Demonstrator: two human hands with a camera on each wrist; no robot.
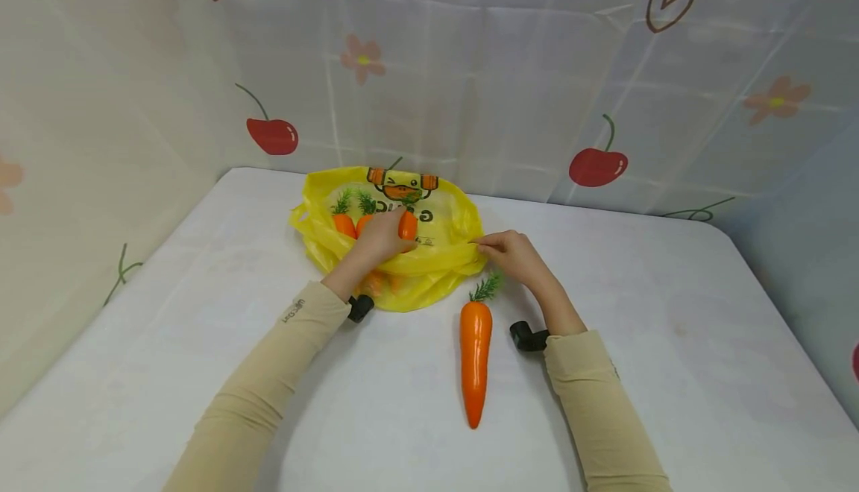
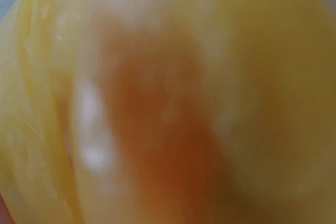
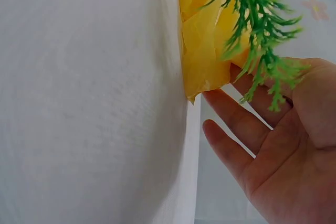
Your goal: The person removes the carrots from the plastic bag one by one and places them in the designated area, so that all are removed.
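Observation:
A yellow plastic bag [image 1: 429,261] with a printed duck lies with its mouth spread. My left hand [image 1: 381,234] reaches inside and grips an orange carrot [image 1: 407,225] with green leaves. Two more carrots [image 1: 344,225] show in the bag, left of that hand. The bag's right rim is pinched by my right hand [image 1: 514,253]. Another carrot [image 1: 475,361] lies on the table below the bag, tip towards me. Its leaves [image 3: 257,30] hang before my right hand in the right wrist view. Blurred yellow film [image 2: 283,77] over orange fills the left wrist view.
The white tabletop [image 1: 671,343] stretches out on both sides of the bag. Behind it hangs a pale curtain [image 1: 436,104] printed with cherries, flowers and hearts. A black wrist device [image 1: 529,337] sits at my right cuff, another [image 1: 361,308] at my left.

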